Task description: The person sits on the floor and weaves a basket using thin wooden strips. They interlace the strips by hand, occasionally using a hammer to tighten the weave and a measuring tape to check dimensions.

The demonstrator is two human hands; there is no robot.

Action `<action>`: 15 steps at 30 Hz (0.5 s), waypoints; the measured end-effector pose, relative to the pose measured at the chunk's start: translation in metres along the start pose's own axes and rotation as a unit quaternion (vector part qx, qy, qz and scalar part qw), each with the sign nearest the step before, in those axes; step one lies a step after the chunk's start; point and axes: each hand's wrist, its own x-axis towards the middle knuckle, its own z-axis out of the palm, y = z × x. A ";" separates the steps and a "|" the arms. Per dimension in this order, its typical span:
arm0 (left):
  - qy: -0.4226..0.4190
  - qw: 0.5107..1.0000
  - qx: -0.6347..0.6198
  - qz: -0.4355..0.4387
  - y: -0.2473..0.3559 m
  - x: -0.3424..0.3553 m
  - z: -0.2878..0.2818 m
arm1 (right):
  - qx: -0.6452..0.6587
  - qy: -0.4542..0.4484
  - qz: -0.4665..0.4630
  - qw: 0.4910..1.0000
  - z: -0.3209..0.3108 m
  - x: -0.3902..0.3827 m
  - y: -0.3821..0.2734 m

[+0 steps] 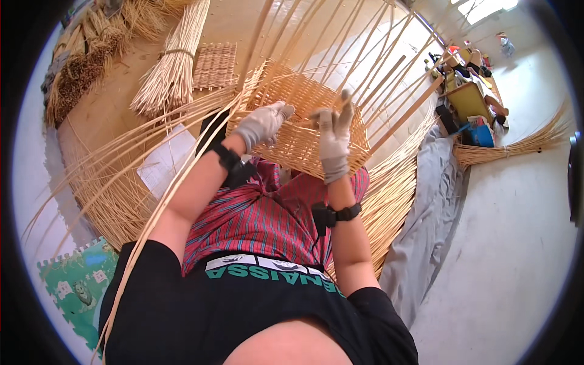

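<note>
A partly woven wicker basket rests at my lap, its walls of tan strands and its long upright stakes fanning up and away. My left hand, in a pale work glove, is closed on the near left part of the basket. Long loose weaving strands trail from that side down past my left arm. My right hand, gloved too, is raised at the near right wall with its fingers apart and pointing up. Nothing shows clearly in its grasp. Striped red cloth covers my lap under the basket.
A tied bundle of pale sticks and a flat woven panel lie beyond, at the left. Long strands spread along a grey cloth at the right. Farther right are another bundle and a blue container.
</note>
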 end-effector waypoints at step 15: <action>0.004 0.998 -0.050 0.042 -0.014 0.008 0.005 | -0.052 0.109 0.060 0.991 -0.044 0.011 0.033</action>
